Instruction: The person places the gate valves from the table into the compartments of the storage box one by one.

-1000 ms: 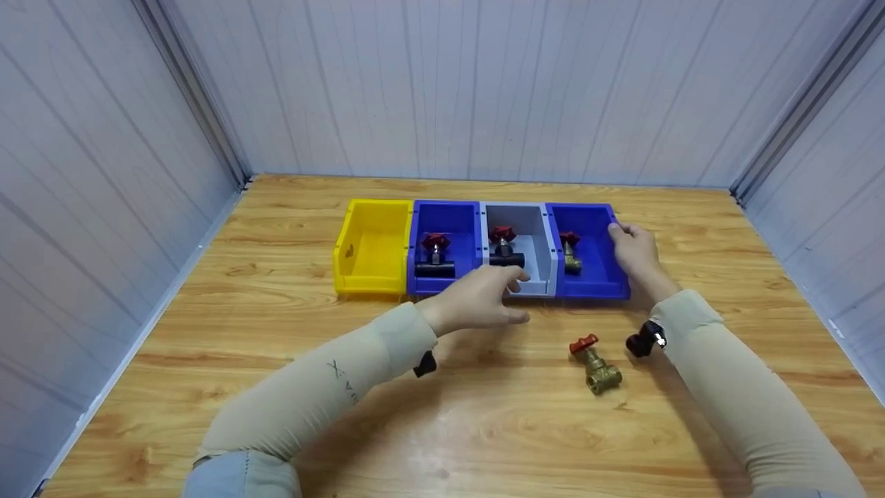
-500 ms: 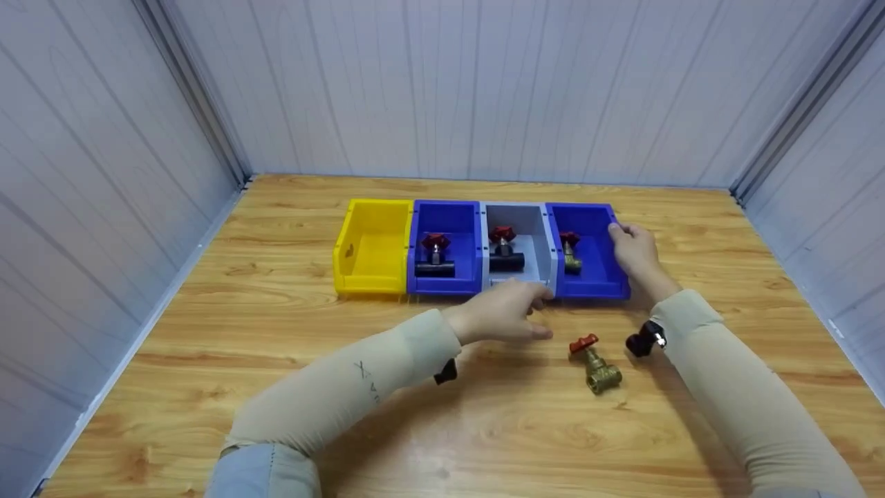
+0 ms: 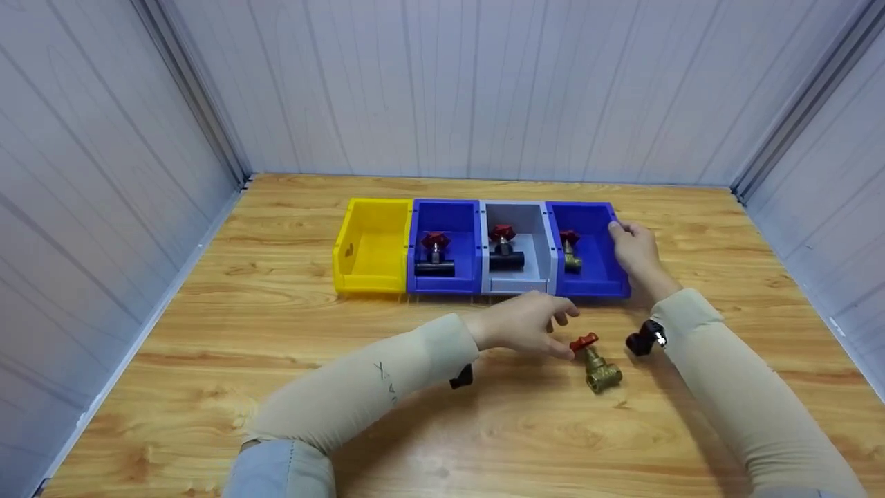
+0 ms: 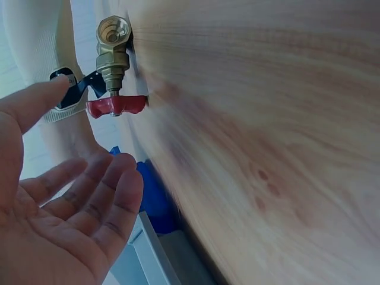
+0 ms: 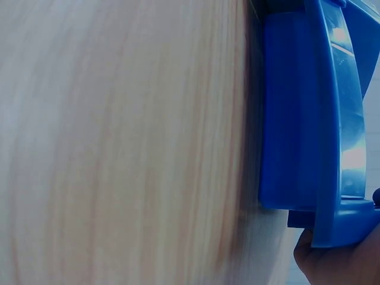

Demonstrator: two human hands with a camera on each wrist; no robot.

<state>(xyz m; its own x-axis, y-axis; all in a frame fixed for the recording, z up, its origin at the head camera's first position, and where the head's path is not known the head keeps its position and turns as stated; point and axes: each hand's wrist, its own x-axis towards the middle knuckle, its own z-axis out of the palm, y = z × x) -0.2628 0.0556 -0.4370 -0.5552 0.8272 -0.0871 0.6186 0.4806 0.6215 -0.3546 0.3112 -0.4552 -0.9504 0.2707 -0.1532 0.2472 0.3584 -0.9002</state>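
A brass gate valve (image 3: 601,373) with a red handwheel (image 4: 116,105) lies on the table. My left hand (image 3: 525,324) is just left of the handwheel, fingers spread and slightly bent, thumb apart, holding nothing. The left wrist view shows its open palm (image 4: 65,231) below the handwheel. My right hand (image 3: 636,256) grips the right side wall of the right-hand blue bin (image 3: 598,287); in the right wrist view it is at the corner of that bin's rim (image 5: 338,222), its fingers partly hidden. A smaller brass valve (image 3: 571,254) with a red wheel lies inside this bin.
Left of that bin, in one joined row, stand a grey bin (image 3: 539,242), another blue bin (image 3: 446,214) and a yellow bin (image 3: 377,242). A black valve (image 3: 507,259) with a red wheel lies in the grey bin, a similar black valve (image 3: 435,268) in the left blue one. Panel walls (image 3: 442,90) enclose the table.
My left hand has moved right and toward me, from in front of the grey bin to beside the brass valve's handwheel. My right hand stays on the blue bin.
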